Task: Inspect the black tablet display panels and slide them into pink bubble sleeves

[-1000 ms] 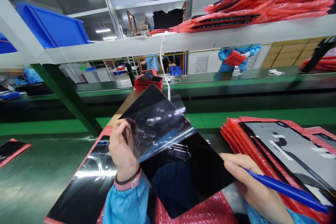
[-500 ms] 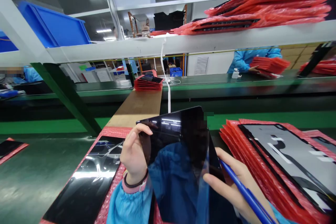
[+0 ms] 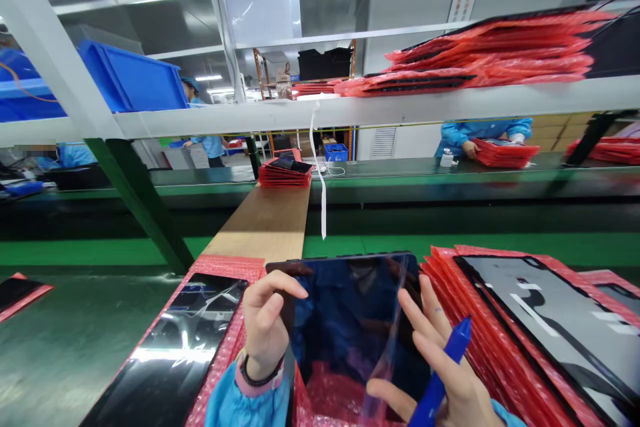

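Note:
A glossy black screen panel (image 3: 350,307) stands nearly upright just in front of me. My left hand (image 3: 267,323) grips its left edge, thumb on the front face. My right hand (image 3: 435,367) rests against the panel's right side with fingers spread, and a blue pen (image 3: 443,373) is tucked between them. A thin clear film (image 3: 385,353) hangs loose over the panel's lower front. Red bubble wrap (image 3: 340,400) lies under the panel.
Another black panel on red wrap (image 3: 175,353) lies at my left. A stack of red-wrapped panels (image 3: 540,320) sits at my right. A wooden board (image 3: 265,223) leads to a far stack (image 3: 285,171). A worker's hands (image 3: 480,143) handle a stack opposite. Shelf above carries red packs (image 3: 490,57) and blue bins (image 3: 135,83).
The panel was tilted flat with its film peeled up by my left hand; now it stands upright facing me with the film down. My right hand moved onto the panel's right side.

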The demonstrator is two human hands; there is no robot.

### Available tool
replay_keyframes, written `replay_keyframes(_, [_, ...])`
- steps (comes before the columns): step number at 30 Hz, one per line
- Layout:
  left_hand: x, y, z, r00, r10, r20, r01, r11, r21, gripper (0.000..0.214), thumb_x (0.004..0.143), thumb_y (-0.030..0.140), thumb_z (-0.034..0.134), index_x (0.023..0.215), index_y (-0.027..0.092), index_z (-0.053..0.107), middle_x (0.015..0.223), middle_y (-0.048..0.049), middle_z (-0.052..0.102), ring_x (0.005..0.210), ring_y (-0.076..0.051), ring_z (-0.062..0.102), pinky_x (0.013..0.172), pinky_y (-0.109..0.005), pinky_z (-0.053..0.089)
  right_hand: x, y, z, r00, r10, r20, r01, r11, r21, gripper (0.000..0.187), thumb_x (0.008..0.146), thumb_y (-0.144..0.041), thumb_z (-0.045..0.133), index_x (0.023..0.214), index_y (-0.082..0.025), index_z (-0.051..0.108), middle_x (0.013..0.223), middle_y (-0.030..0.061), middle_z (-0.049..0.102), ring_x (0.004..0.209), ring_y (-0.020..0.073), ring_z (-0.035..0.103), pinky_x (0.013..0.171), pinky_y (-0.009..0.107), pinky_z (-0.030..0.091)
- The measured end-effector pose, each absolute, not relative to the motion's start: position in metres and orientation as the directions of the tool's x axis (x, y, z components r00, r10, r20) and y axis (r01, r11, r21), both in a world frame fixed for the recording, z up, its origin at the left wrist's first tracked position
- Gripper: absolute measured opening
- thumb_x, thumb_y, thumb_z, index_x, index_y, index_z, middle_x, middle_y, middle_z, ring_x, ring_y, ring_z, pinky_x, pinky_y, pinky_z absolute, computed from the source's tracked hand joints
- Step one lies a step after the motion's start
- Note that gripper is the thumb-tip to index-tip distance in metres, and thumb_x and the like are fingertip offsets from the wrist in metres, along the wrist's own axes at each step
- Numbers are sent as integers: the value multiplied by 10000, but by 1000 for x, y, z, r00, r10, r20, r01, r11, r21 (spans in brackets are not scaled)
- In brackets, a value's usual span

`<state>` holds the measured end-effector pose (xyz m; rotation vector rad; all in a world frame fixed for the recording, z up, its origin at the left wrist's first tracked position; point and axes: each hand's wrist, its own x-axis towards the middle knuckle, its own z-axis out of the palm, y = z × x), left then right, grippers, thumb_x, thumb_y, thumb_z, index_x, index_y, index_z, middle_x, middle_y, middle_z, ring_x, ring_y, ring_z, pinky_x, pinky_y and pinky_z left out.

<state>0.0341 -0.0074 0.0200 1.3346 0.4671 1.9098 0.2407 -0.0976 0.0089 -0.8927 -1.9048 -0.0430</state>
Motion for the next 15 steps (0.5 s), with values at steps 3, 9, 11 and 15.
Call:
replay_keyframes(3, [34,-9,19,-202,696,689,-337,-710,619,206,697,348,604,620,199,724,567,-48,668,511,-187,593,524,-292,452,244,-102,9,-241,555,796,594,733,-331,914,734,-128,726,1453,-387,225,1428,7,450,1413,281,132,1088,586,299])
replay_keyframes(9, [36,-13,21,-197,558,806,-135,-830,541,147,727,203,616,639,247,725,526,19,663,453,-126,582,447,-220,416,243,-103,1,-117,452,884,635,718,-283,871,685,-6,678,1375,-416,338,1179,-42,669,1354,215,348,1093,529,351])
replay_keyframes(11, [36,-14,19,-173,535,827,-117,-845,522,168,754,210,601,655,257,729,523,27,664,422,-116,565,421,-218,400,244,-101,-3,-90,410,908,649,715,-259,865,661,20,679,1325,-448,383,1063,-74,717,1225,217,530,1090,506,372])
replay_keyframes(15, [36,-19,17,-117,509,853,-76,-861,503,189,775,187,589,683,257,738,533,20,673,403,-112,558,416,-222,400,253,-102,-12,-38,459,888,585,731,-353,677,682,23,686,1078,-510,555,878,-148,747,844,198,726,1095,438,383])
